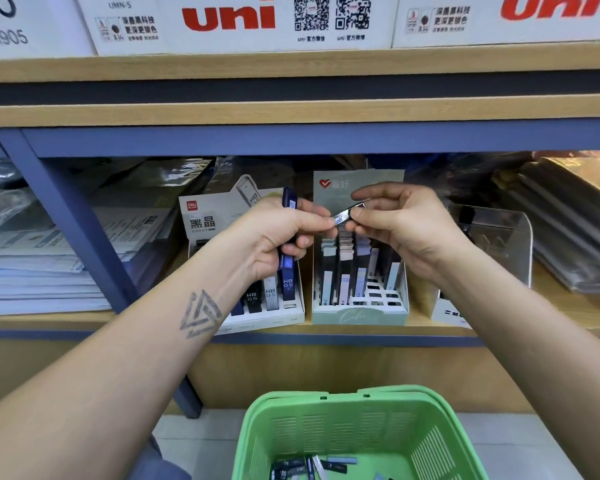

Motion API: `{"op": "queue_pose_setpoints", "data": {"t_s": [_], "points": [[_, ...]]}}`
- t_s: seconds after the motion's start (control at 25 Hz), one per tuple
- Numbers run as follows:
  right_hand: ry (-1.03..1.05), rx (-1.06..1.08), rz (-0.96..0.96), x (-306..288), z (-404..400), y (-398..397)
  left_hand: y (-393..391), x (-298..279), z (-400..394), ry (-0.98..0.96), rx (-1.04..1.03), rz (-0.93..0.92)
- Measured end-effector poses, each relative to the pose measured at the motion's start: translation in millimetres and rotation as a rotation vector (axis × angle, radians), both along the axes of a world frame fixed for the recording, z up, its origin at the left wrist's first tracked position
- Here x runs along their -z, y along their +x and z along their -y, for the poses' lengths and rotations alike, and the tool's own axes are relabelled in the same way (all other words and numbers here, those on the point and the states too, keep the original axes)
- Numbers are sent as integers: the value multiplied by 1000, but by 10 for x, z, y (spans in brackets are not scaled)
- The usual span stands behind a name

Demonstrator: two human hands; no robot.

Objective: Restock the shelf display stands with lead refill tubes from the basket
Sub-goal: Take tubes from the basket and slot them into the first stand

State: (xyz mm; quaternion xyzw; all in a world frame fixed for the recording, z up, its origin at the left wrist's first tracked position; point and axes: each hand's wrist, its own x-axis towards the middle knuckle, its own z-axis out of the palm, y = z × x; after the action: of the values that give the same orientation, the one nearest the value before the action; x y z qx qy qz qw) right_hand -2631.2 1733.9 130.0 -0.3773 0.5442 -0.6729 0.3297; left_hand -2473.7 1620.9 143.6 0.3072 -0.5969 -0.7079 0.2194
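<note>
My left hand [278,237] grips a dark blue lead refill tube [287,261] upright in its curled fingers, in front of the white display stand [293,311] holding HB 05 tubes. Its fingertips also pinch one end of a small silvery tube [343,215]. My right hand [399,223] pinches the other end of that tube, above the pale green display stand [361,315] with several pastel tubes in its slots. Below, the green basket [284,431] holds several loose tubes [312,465] on its bottom.
Both stands sit on a wooden shelf [430,329] under a blue frame rail. Stacks of plastic-wrapped paper lie to the left, a clear acrylic holder [499,237] and dark folders to the right. White boxes printed "uni" stand on the shelf above.
</note>
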Motion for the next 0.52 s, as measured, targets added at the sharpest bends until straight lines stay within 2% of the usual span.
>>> {"op": "queue_pose_setpoints", "data": {"t_s": [0.24, 0.52], "points": [[-112, 270, -58, -224, -483, -633, -395, -95, -278, 206, 94, -189], [93, 573, -518, -129, -1120, -1394, -998, 0, -690, 314, 215, -251]]}}
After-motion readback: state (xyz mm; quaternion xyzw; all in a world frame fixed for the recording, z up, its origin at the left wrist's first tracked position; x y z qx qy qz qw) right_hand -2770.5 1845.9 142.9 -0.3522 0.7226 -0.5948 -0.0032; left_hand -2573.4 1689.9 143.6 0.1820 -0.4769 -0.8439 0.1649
